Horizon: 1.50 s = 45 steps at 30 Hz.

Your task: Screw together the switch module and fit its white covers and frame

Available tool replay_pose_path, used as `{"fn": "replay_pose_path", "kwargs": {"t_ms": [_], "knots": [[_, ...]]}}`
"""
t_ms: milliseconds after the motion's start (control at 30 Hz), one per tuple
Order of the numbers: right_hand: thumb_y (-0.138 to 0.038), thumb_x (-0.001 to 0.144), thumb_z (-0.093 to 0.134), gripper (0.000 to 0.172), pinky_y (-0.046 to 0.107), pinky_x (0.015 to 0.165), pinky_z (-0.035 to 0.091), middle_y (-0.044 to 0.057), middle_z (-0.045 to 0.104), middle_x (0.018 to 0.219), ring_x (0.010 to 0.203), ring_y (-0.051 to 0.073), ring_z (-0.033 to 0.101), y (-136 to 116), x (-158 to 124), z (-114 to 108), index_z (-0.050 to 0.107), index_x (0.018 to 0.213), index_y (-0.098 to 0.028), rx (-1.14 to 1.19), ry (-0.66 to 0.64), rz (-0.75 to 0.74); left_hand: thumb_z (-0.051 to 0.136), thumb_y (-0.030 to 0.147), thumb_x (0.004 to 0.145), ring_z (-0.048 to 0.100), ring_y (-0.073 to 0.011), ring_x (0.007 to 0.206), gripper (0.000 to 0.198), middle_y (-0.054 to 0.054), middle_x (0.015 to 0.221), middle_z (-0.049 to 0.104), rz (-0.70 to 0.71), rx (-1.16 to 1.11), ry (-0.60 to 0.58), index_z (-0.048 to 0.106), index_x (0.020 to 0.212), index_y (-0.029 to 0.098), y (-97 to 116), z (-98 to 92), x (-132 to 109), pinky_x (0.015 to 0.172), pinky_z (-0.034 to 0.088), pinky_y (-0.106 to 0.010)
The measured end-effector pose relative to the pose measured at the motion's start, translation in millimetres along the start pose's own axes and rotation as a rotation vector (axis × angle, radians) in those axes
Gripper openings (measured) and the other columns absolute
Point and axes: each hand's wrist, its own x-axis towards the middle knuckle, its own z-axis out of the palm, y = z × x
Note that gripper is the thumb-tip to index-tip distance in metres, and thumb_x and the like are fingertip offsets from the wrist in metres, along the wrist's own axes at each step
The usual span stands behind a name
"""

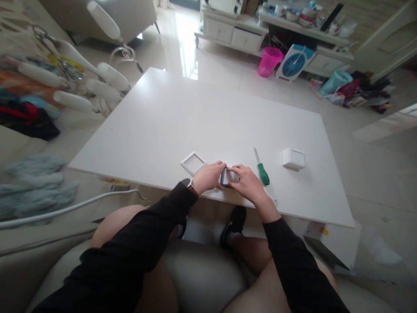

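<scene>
Both my hands meet over the front part of the white table (215,117). My left hand (208,176), with a watch at its wrist, grips the left side of a small white square piece with a dark edge (230,177), which looks like a wall switch. Thumb and fingers of my right hand (246,181) close on its right side. A white square frame (193,163) lies just left of my left hand. To the right of my right hand rests a green-handled screwdriver (263,174), its tip pointing away from me. Farther right sits a white socket box (293,159).
White chairs with rounded posts (110,76) stand at the table's left side. Across the floor are a white cabinet (228,32), a pink basket (269,61), a blue and white fan (295,63) and a light blue basket (336,82). A small clear bit (275,202) lies near the table's front edge.
</scene>
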Motion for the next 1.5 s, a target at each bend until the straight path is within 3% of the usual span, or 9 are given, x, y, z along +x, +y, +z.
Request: {"fn": "replay_pose_path", "kwargs": {"t_ms": [133, 333, 533, 1000, 1133, 1233, 1333, 1400, 1500], "knots": [[-0.025, 0.086, 0.080, 0.046, 0.050, 0.117, 0.051, 0.012, 0.063, 0.148, 0.137, 0.033, 0.058, -0.9, -1.1, 1.1, 0.075, 0.132, -0.024, -0.022, 0.011, 0.008, 0.092, 0.031, 0.077, 0.071, -0.0286, 0.115, 0.057, -0.009, 0.126, 0.068, 0.005, 0.012, -0.003, 0.058, 0.121, 0.018, 1.5, -0.1, -0.2, 0.093, 0.053, -0.034], [-0.030, 0.089, 0.078, 0.045, 0.051, 0.119, 0.050, 0.013, 0.060, 0.149, 0.139, 0.033, 0.057, 0.3, -1.6, 0.4, 0.074, 0.134, -0.027, -0.042, -0.028, -0.008, 0.091, 0.030, 0.078, 0.071, -0.0291, 0.117, 0.057, -0.009, 0.127, 0.068, -0.004, 0.005, -0.009, 0.058, 0.123, 0.019, 0.7, -0.1, 0.1, 0.095, 0.053, -0.034], [-0.027, 0.082, 0.086, 0.060, 0.052, 0.118, 0.051, 0.013, 0.059, 0.154, 0.139, 0.035, 0.057, 5.7, -7.2, -12.2, 0.071, 0.141, -0.026, -0.121, -0.036, -0.013, 0.091, 0.031, 0.077, 0.072, -0.0298, 0.115, 0.059, -0.010, 0.126, 0.068, -0.007, 0.008, -0.007, 0.059, 0.124, 0.018, 0.9, -0.8, 0.1, 0.094, 0.054, -0.035], [-0.032, 0.082, 0.088, 0.053, 0.050, 0.113, 0.054, 0.012, 0.064, 0.147, 0.132, 0.033, 0.063, 17.5, -4.1, -6.1, 0.075, 0.133, -0.029, -0.132, -0.030, 0.038, 0.089, 0.031, 0.078, 0.071, -0.0297, 0.115, 0.057, -0.010, 0.127, 0.067, -0.011, -0.016, -0.011, 0.058, 0.125, 0.019, 2.1, -1.6, -0.7, 0.095, 0.053, -0.034], [-0.033, 0.082, 0.088, 0.054, 0.049, 0.110, 0.056, 0.012, 0.064, 0.147, 0.133, 0.035, 0.063, 9.4, -7.2, -12.4, 0.075, 0.134, -0.028, -0.133, -0.031, 0.046, 0.095, 0.024, 0.068, 0.064, -0.0319, 0.129, 0.082, -0.014, 0.139, 0.062, -0.004, -0.019, -0.067, 0.054, 0.138, 0.020, -2.7, -7.4, -0.5, 0.108, 0.050, -0.037], [-0.033, 0.084, 0.086, 0.062, 0.048, 0.109, 0.056, 0.011, 0.066, 0.145, 0.132, 0.034, 0.064, 3.8, -9.3, -19.9, 0.068, 0.143, -0.027, -0.098, -0.009, 0.048, 0.093, 0.019, 0.068, 0.044, -0.0448, 0.149, 0.100, -0.022, 0.163, 0.044, -0.152, 0.102, -0.084, 0.043, 0.155, 0.026, -12.1, -17.4, -4.3, 0.118, 0.041, -0.057], [-0.030, 0.086, 0.083, 0.059, 0.047, 0.109, 0.055, 0.011, 0.069, 0.140, 0.129, 0.032, 0.065, 4.5, -10.8, -26.5, 0.067, 0.142, -0.024, -0.084, 0.034, 0.076, 0.081, 0.022, 0.081, 0.038, -0.0581, 0.149, 0.091, -0.026, 0.172, 0.028, -0.413, 0.193, -0.114, 0.039, 0.161, 0.030, -21.7, -27.7, -11.2, 0.109, 0.041, -0.076], [-0.030, 0.086, 0.083, 0.052, 0.047, 0.107, 0.056, 0.010, 0.069, 0.137, 0.127, 0.032, 0.066, 7.8, -11.7, -29.5, 0.070, 0.135, -0.024, -0.098, 0.059, 0.102, 0.075, 0.023, 0.084, 0.048, -0.0563, 0.140, 0.079, -0.025, 0.171, 0.028, -0.488, 0.202, -0.169, 0.045, 0.157, 0.030, -25.2, -32.6, -15.8, 0.101, 0.049, -0.070], [-0.030, 0.085, 0.083, 0.045, 0.047, 0.107, 0.056, 0.010, 0.070, 0.133, 0.124, 0.031, 0.067, 12.8, -12.8, -32.2, 0.072, 0.128, -0.024, -0.103, 0.075, 0.106, 0.071, 0.020, 0.084, 0.058, -0.0465, 0.127, 0.065, -0.021, 0.159, 0.042, -0.457, 0.251, -0.197, 0.054, 0.146, 0.029, -24.4, -36.1, -19.8, 0.095, 0.056, -0.056]]}}
